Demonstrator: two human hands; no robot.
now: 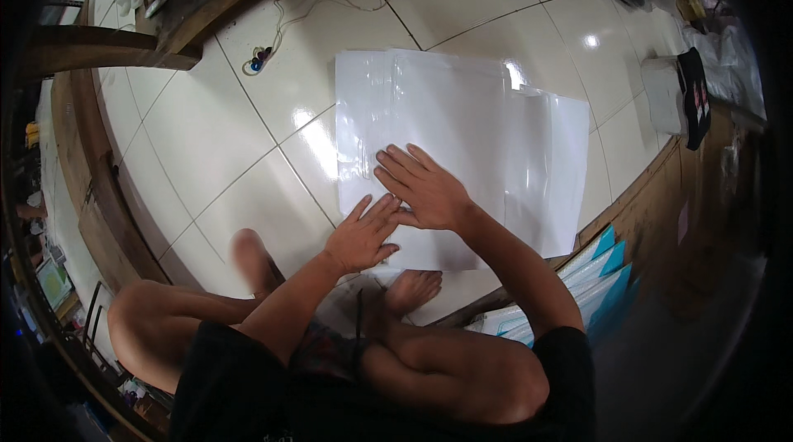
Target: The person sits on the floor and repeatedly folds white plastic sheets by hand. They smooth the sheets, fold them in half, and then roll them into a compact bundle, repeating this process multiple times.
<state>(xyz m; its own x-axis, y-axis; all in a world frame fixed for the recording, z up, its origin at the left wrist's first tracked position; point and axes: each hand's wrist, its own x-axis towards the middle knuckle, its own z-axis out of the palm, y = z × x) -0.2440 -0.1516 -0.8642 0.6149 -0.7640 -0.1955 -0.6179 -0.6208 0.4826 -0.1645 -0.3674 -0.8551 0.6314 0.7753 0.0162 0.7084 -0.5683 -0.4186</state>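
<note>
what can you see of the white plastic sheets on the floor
The white plastic sheets lie flat on the glossy tiled floor, in front of the seated person's feet. They look thin, smooth and shiny, like film or bags, with glare from a lamp. At least two overlap: a wider one on the left and a narrower one sticking out to the right. Some wrinkles show along the left edge. Both hands press on the near part, the left hand at the near edge and the right hand flat beside it, fingers spread.
</note>
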